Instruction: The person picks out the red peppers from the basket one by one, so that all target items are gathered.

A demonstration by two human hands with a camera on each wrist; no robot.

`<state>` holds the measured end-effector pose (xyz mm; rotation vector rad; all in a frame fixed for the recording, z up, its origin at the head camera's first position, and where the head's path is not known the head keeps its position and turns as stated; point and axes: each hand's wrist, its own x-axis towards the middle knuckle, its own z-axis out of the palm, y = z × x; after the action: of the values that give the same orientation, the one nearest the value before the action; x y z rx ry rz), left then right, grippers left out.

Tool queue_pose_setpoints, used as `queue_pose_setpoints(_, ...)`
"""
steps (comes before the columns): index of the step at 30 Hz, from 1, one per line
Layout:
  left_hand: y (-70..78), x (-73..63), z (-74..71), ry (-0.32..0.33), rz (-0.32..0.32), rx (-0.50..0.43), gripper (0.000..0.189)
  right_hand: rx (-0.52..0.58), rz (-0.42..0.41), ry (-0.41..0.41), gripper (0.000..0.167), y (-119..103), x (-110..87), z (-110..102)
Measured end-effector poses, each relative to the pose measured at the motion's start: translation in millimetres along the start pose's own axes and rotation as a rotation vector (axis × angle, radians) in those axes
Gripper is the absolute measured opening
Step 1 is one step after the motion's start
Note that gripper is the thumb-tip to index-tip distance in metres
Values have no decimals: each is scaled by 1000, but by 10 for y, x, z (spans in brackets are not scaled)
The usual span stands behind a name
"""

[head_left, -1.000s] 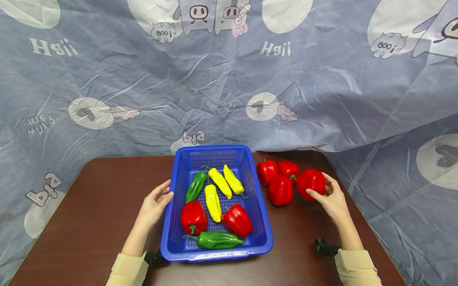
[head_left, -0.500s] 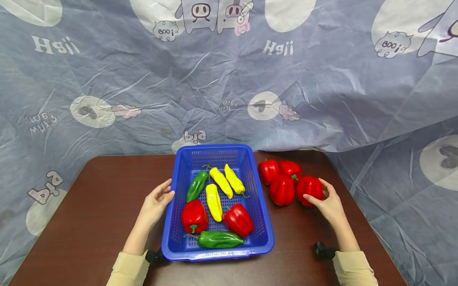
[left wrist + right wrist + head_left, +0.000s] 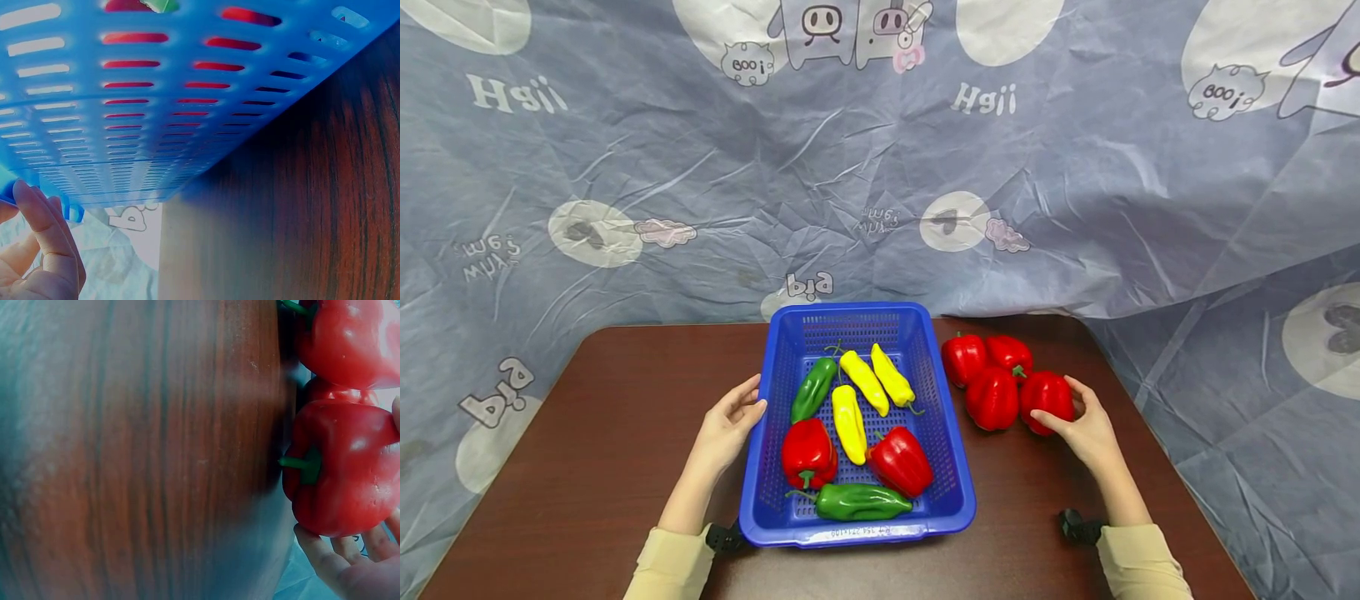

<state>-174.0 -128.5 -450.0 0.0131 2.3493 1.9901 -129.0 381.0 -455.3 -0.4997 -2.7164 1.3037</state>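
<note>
My left hand [image 3: 726,429] holds the left rim of a blue plastic basket [image 3: 957,492], the fingers bent at its edge in the left wrist view. My right hand [image 3: 1086,425] grips a red bell pepper [image 3: 1051,396], thumb on the near side and fingers on the far side. In the right wrist view that bell pepper [image 3: 347,469] sits low by the table, its green stem pointing at the wood. It stands right beside another red bell pepper [image 3: 992,398], with two more, one of them a red bell pepper [image 3: 964,360] by the basket, behind.
Inside the basket lie two red bell peppers [image 3: 901,461], two long green peppers [image 3: 863,502] and three yellow peppers [image 3: 848,423]. The dark wooden table [image 3: 625,417] ends at a grey-blue printed cloth [image 3: 737,183] hung behind it.
My right hand has brought its bell pepper slightly left and toward me, down beside the other red ones. The left hand stays on the basket rim.
</note>
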Motion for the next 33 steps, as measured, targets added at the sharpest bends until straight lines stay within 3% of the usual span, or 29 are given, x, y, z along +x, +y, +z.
queue_pose_setpoints(24,-14,10,8,8,24,-11,52,23,-13,1,97,41,-30,102)
queue_pose_setpoints(33,-18,4,1,8,29,-4,51,76,-73,38,91,-31,-38,22)
